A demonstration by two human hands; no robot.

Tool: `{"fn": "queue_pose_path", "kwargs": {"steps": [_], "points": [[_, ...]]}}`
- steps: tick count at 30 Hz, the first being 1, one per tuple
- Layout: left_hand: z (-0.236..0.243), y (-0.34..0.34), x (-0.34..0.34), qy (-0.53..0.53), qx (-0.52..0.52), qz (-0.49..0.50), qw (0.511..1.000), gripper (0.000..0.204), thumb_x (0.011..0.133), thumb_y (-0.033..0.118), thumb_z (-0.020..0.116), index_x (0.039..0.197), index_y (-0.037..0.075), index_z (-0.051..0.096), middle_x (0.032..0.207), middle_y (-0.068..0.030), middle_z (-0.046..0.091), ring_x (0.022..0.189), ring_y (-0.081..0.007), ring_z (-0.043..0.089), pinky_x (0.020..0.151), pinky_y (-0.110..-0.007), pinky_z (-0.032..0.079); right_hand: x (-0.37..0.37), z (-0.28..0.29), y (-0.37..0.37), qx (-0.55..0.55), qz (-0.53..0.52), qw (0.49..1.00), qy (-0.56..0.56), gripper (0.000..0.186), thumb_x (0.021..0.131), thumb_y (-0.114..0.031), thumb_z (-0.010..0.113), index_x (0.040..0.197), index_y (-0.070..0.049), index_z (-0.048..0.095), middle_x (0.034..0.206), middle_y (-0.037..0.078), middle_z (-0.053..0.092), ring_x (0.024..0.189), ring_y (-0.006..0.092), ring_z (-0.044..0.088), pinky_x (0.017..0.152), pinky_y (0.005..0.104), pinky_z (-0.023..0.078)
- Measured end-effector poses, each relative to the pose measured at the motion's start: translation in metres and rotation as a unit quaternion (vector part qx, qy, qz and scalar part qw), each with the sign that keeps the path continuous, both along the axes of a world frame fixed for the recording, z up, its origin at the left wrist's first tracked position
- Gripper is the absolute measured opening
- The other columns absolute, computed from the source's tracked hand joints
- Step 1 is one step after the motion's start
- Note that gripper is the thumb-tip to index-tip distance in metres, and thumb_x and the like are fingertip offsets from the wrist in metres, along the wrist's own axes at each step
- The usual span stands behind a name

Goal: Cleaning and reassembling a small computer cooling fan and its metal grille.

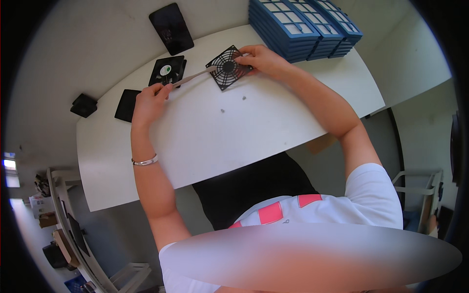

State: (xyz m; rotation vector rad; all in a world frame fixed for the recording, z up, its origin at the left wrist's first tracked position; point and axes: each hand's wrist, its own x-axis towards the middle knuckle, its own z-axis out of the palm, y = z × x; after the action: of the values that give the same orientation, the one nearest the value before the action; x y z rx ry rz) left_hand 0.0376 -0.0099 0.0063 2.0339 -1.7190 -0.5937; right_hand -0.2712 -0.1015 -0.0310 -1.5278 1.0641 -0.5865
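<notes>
Slim pale tool [193, 77] over a black fan grille [227, 67] on a white counter [234, 141]

Seen from above, a person's two hands are well apart at the far side of the counter. The left hand [152, 100] is closed around the slim pale tool, whose tip lies over the grille's left edge; whether it touches cannot be told. The right hand [261, 59] pinches the square grille at its upper right side. The grille is near the counter's far edge; whether it lies flat or is slightly lifted is unclear.

Just beside the left hand sits a black fan [166, 71] with a pale round label. A black square piece [126, 105] is partly hidden by that hand. Small grey bits [223, 111] lie nearer the person, and blue-framed panels [305, 34] stand stacked to the right.

As for risks, the grille is gripped on one side only, so a hard push at its left edge could swing it out of the fingers. Sideways pressure could catch the tool in the open slots and strain a thin rib. A backward swing of the left hand might knock the fan.
</notes>
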Motion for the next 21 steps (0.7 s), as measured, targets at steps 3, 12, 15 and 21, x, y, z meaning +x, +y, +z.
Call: {"fn": "queue_pose_path", "kwargs": {"steps": [3, 12, 15, 21], "points": [[-0.001, -0.001, 0.002, 0.008, 0.019, 0.004, 1.000, 0.048, 0.089, 0.045, 0.058, 0.074, 0.000, 0.062, 0.060, -0.0073, 0.054, 0.058, -0.0153, 0.046, 0.058, -0.030, 0.040, 0.001, 0.000, 0.001, -0.011, 0.004, 1.000, 0.012, 0.037, 0.093, -0.023, 0.059, 0.122, 0.000, 0.056, 0.095, 0.007, 0.070, 0.089, 0.0104, 0.065, 0.073, 0.0252, 0.052], [-0.024, -0.007, -0.035, 0.007, 0.008, -0.044, 0.999, 0.048, 0.093, 0.046, 0.050, 0.082, 0.001, 0.064, 0.071, -0.0161, 0.063, 0.065, -0.0283, 0.056, 0.064, -0.037, 0.044, 0.010, 0.004, 0.009, -0.054, 0.055, 0.996, 0.049, 0.035, 0.094, -0.019, 0.060, 0.122, 0.002, 0.057, 0.089, 0.006, 0.071, 0.079, 0.0087, 0.065, 0.068, 0.0231, 0.049], [-0.022, -0.006, -0.041, 0.012, 0.010, -0.040, 0.999, 0.047, 0.094, 0.045, 0.050, 0.085, 0.001, 0.064, 0.072, -0.0161, 0.063, 0.065, -0.0289, 0.056, 0.064, -0.037, 0.044, 0.010, -0.001, 0.007, -0.060, 0.059, 0.996, 0.033, 0.033, 0.093, -0.017, 0.060, 0.121, 0.001, 0.057, 0.088, 0.006, 0.071, 0.078, 0.0082, 0.065, 0.067, 0.0235, 0.048], [-0.007, -0.002, -0.011, 0.036, 0.022, -0.016, 0.999, 0.049, 0.092, 0.043, 0.054, 0.072, -0.001, 0.056, 0.061, -0.0077, 0.049, 0.058, -0.0182, 0.043, 0.059, -0.032, 0.040, 0.008, -0.006, 0.006, -0.050, 0.026, 0.998, -0.014, 0.033, 0.094, -0.017, 0.059, 0.121, 0.001, 0.057, 0.087, 0.006, 0.071, 0.078, 0.0077, 0.064, 0.067, 0.0231, 0.047]]}}
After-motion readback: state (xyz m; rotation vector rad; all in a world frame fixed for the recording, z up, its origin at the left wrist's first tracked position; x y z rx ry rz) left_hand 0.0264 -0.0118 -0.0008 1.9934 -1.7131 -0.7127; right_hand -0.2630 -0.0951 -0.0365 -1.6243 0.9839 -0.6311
